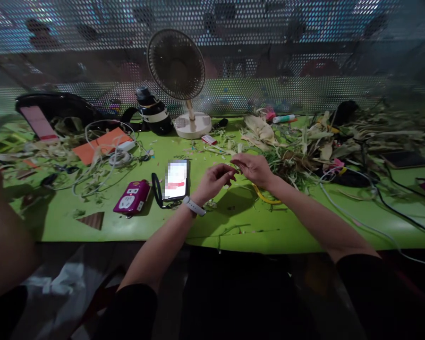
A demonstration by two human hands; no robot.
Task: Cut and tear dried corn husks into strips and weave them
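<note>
"Black sleeves (127, 309) are nearest, with bare forearms reaching far over a green worktop (120, 229)."

"And the hands?"

"Left hand (214, 182) and right hand (257, 167) meet near the middle, just beside each other. Left thumb and fingers curl in close together; the right fingers are bunched together too."

"Clamped on something?"

"I can't tell. Anything pinched there is too small and dim to make out; it would lie between the two sets of fingertips, over the worktop."

"What's nearest them?"

"A curved yellow band (267, 200), on the near side of the right hand, partly hidden by the forearm. To the right lies a tangled heap of plant strips (290, 163), with a pale husk (260, 130) beyond."

"And to the left?"

"A lit phone (176, 179), face up, near the left hand, a black strap (156, 189) beside it. Farther left, a purple device (132, 197), then a striped triangular piece (92, 220)."

"The far side?"

"A fan (177, 63) standing upright, with a dark bottle (154, 111) just left of it."

"Anyone else?"

"Another person's arm (7, 226), blurred, at the left edge."
</note>
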